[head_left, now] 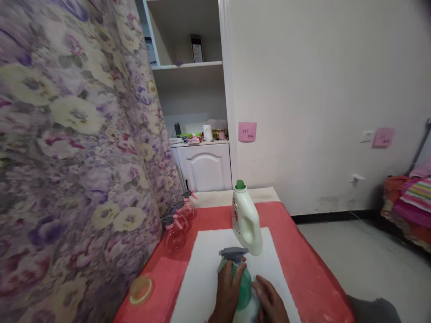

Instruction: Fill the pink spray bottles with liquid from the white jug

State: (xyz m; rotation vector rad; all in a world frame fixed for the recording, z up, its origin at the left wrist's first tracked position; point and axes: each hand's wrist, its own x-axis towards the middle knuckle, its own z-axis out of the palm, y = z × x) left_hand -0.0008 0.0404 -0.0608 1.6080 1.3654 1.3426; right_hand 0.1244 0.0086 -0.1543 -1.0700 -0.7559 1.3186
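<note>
A green spray bottle point(245, 287) with a grey trigger head stands near the front of a white sheet. My left hand point(227, 289) is wrapped round its neck, just under the head. Against the bottle's lower right side rests my right hand point(271, 300), with its fingers curled; the fingertips are partly hidden. The lowest part of the bottle looks pale and blurred between the hands. Behind it stands a large pale-green jug point(251, 224) with a green cap and a moulded handle. The white sheet point(205, 264) lies under both.
Several clear spray bottles with pink triggers, the closest one point(174, 240) at front, line the table's left edge. A roll of tape point(141, 289) lies front left on the red tablecloth point(296, 251). A floral curtain point(84, 157) hangs at left; a white cabinet point(205, 166) stands behind.
</note>
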